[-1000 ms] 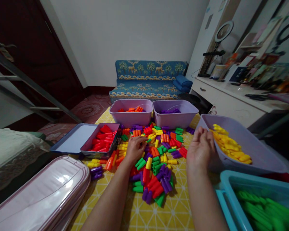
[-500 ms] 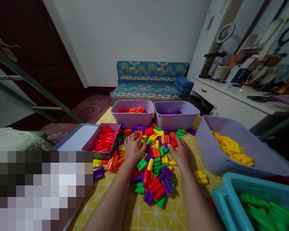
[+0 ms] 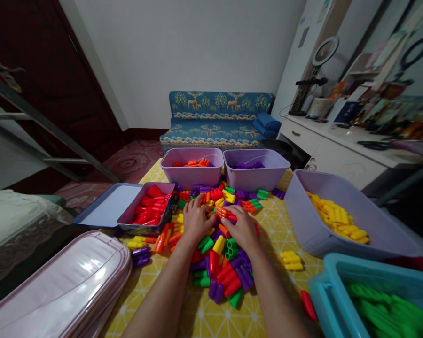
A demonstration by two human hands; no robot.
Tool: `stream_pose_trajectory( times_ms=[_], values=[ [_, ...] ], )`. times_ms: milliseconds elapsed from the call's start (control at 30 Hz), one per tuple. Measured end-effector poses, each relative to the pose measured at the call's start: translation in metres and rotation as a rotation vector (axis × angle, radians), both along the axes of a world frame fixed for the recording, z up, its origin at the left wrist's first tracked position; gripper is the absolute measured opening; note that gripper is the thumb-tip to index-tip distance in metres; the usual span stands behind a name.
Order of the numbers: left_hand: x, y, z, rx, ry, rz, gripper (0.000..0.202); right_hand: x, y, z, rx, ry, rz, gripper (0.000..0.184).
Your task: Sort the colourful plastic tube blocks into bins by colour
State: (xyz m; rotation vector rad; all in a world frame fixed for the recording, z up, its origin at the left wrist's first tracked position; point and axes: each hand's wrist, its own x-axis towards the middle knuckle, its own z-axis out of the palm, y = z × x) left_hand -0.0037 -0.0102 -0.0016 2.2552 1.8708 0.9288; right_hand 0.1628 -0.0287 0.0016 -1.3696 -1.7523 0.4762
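Observation:
A heap of bullet-shaped plastic pieces (image 3: 229, 274), in red, orange, yellow, green and purple, covers the middle of the table; many are joined in rows. My left hand (image 3: 196, 221) rests over its far left part, fingers bent and apart, with yellow and green pieces under the thumb side. Beside it, my right hand (image 3: 242, 227) has thumb and fingers closed about a row of orange bullet-shaped pieces (image 3: 221, 212). Its fingertips are partly hidden among the pieces.
Around the heap stand an orange-filled lilac bin (image 3: 192, 176), a purple-filled lilac bin (image 3: 255, 177), a yellow-filled bin (image 3: 303, 220), a green-filled turquoise bin (image 3: 334, 286) and a hinged box (image 3: 127, 220) with red pieces. Pale lids (image 3: 66, 281) lie near left.
My right hand has moved left across the heap, close to my left hand, and orange pieces now show at its fingers. My left hand has stayed almost in place.

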Motion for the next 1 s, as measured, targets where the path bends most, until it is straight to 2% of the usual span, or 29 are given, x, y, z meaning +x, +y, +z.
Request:
stream_pose_trajectory(
  times_ms=[167,267,400,467,533,667,733,833,900,1000],
  values=[
    [-0.003,0.004,-0.008,0.050,-0.121,0.016,0.017,0.005,0.005,-0.002,0.088,0.122,-0.107,0.024],
    [-0.006,0.007,-0.010,0.112,-0.286,-0.037,0.017,0.005,0.006,0.001,0.104,0.214,-0.160,0.030],
    [-0.006,0.008,-0.008,0.173,-0.456,-0.199,0.017,-0.003,0.001,0.009,0.007,0.405,-0.066,0.046],
    [-0.005,0.007,-0.007,0.148,-0.484,-0.264,0.018,-0.007,-0.002,0.013,-0.053,0.445,0.011,0.040],
    [-0.004,0.007,-0.006,0.100,-0.491,-0.277,0.019,-0.009,-0.004,0.016,-0.070,0.441,0.028,0.033],
    [-0.006,0.007,-0.008,0.034,-0.523,-0.216,0.020,0.003,-0.001,0.013,-0.042,0.551,-0.163,0.037],
    [-0.007,0.008,-0.009,0.030,-0.551,-0.204,0.020,0.012,0.002,0.011,-0.004,0.505,-0.289,0.038],
    [-0.006,0.008,-0.010,0.026,-0.582,-0.217,0.020,0.019,0.003,0.007,0.002,0.239,-0.370,0.044],
    [-0.005,0.009,-0.010,0.023,-0.591,-0.223,0.021,0.016,0.002,0.007,-0.040,0.140,-0.316,0.053],
    [-0.005,0.008,-0.010,0.019,-0.581,-0.250,0.022,0.004,-0.001,0.008,-0.067,0.150,-0.151,0.047]
  ],
)
